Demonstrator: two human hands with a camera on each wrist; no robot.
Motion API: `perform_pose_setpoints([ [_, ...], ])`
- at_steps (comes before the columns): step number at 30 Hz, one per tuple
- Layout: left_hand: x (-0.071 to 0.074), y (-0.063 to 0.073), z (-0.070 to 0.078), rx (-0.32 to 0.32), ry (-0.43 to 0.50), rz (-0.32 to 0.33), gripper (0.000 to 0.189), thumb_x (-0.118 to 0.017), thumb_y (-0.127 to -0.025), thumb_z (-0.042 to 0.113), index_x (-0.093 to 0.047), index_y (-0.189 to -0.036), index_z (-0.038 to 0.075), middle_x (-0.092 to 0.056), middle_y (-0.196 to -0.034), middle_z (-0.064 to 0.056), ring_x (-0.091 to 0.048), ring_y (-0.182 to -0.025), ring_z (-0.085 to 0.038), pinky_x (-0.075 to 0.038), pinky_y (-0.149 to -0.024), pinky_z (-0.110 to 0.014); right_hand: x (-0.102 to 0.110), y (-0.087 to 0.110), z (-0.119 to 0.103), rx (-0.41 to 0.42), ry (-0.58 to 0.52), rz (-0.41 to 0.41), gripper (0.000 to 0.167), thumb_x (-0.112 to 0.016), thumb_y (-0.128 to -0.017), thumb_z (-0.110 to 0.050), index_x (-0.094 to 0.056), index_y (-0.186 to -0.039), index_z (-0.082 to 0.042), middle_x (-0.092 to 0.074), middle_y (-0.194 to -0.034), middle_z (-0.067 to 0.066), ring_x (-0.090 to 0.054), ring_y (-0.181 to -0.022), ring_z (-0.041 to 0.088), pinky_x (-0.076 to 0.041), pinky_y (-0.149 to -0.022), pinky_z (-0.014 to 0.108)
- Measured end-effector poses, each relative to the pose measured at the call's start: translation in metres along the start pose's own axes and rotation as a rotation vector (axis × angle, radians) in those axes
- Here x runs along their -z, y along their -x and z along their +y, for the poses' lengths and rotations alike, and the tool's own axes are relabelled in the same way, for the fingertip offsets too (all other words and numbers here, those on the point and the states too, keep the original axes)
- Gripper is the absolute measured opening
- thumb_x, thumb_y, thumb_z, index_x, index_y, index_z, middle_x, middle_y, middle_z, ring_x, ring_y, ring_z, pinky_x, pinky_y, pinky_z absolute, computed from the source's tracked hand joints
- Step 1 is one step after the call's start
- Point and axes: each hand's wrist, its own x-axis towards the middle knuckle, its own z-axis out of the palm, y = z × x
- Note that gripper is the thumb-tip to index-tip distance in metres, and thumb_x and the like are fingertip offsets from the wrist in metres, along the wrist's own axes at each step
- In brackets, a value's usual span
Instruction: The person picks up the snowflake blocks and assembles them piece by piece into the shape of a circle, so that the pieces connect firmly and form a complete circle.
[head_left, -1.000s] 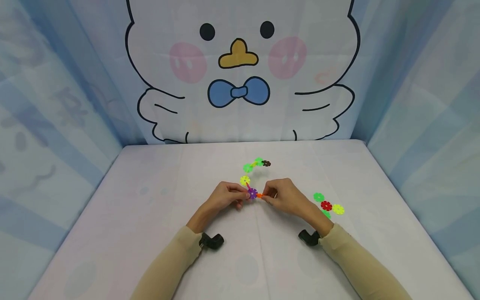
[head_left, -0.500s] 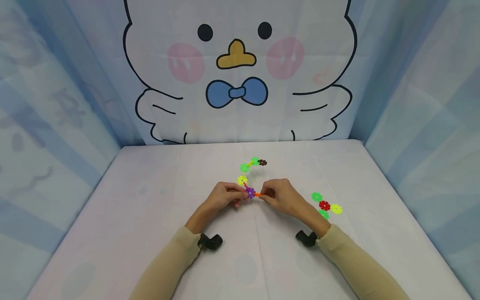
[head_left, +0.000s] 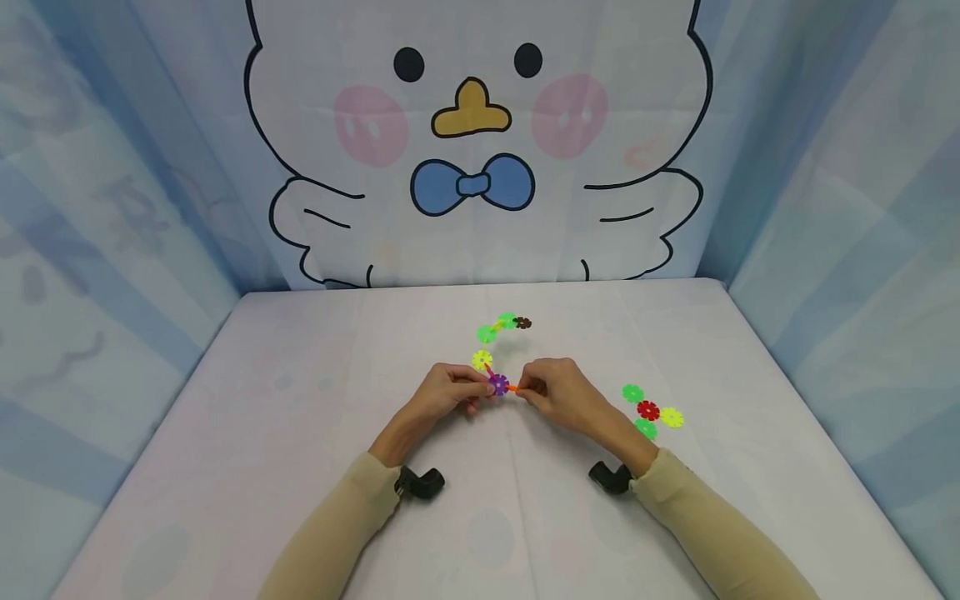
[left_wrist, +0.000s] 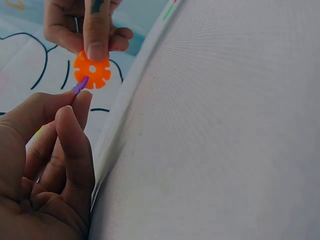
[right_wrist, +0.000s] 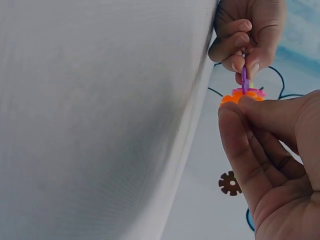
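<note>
Between thumb and fingers my left hand (head_left: 450, 390) pinches a purple notched disc (head_left: 499, 384), part of a chain of interlocking snowflake discs. My right hand (head_left: 558, 387) pinches an orange disc (left_wrist: 92, 70), set at an angle to the purple one; their edges meet at the slots. From the purple disc the chain curves away through a pink disc (right_wrist: 257, 93), a yellow disc (head_left: 482, 359) and green discs (head_left: 487, 334), ending in a brown disc (right_wrist: 230, 183). The held part of the chain is partly hidden by fingertips in both wrist views.
Right of my right forearm lies a cluster of discs: a red one (head_left: 648, 410) in the middle, a yellow one (head_left: 672, 417) beside it, and green ones (head_left: 633, 392) around it. A white cloth covers the table (head_left: 300, 467), with a printed curtain (head_left: 480, 242) behind.
Both hands keep their hold on the purple and orange discs. The whole scene shifts slightly left in the head view, and the chain's far end sits marginally higher.
</note>
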Motion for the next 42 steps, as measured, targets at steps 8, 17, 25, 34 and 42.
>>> perform_pose_setpoints([
  [8, 0.002, 0.003, 0.003, 0.003, -0.028, -0.010, 0.013, -0.080, -0.094, 0.011, -0.080, -0.101, 0.000, -0.079, -0.079, 0.003, -0.058, -0.059, -0.008, -0.051, -0.059, -0.019, -0.002, 0.000, -0.003, 0.003, 0.004, 0.008, 0.011, -0.082, -0.090, -0.002, -0.075, -0.084, -0.007, -0.077, -0.083, 0.003, -0.067, -0.072, 0.007, -0.059, -0.068, 0.023],
  [17, 0.002, 0.002, 0.001, 0.008, -0.012, -0.002, 0.014, -0.081, -0.092, 0.009, -0.080, -0.101, -0.001, -0.079, -0.079, 0.003, -0.058, -0.059, -0.008, -0.051, -0.057, -0.020, -0.005, -0.001, -0.005, 0.004, 0.031, 0.000, 0.011, -0.083, -0.091, -0.005, -0.075, -0.085, -0.009, -0.077, -0.082, 0.001, -0.067, -0.072, 0.006, -0.059, -0.068, 0.022],
  [25, 0.003, 0.001, 0.000, -0.006, -0.003, -0.016, 0.013, -0.080, -0.093, 0.009, -0.080, -0.102, -0.001, -0.080, -0.081, 0.001, -0.059, -0.059, -0.007, -0.052, -0.058, -0.020, -0.004, -0.001, -0.003, -0.028, -0.003, 0.006, 0.011, -0.083, -0.091, -0.005, -0.075, -0.086, -0.011, -0.077, -0.085, 0.001, -0.069, -0.075, 0.006, -0.060, -0.070, 0.022],
  [34, 0.003, 0.000, 0.000, -0.023, 0.016, -0.025, 0.014, -0.079, -0.094, 0.006, -0.078, -0.103, -0.004, -0.079, -0.079, 0.002, -0.058, -0.059, -0.009, -0.054, -0.057, -0.020, 0.002, 0.000, 0.001, -0.059, -0.059, -0.038, 0.012, -0.086, -0.088, -0.009, -0.075, -0.093, -0.009, -0.078, -0.088, 0.003, -0.071, -0.076, 0.011, -0.059, -0.068, 0.023],
  [42, 0.002, -0.001, -0.001, -0.013, 0.011, -0.025, 0.015, -0.081, -0.093, 0.010, -0.080, -0.103, 0.000, -0.080, -0.081, 0.001, -0.059, -0.061, -0.009, -0.054, -0.058, -0.021, 0.019, 0.007, 0.007, -0.164, -0.054, -0.067, 0.021, -0.088, -0.088, -0.017, -0.076, -0.103, -0.008, -0.078, -0.096, 0.001, -0.070, -0.079, 0.009, -0.059, -0.071, 0.022],
])
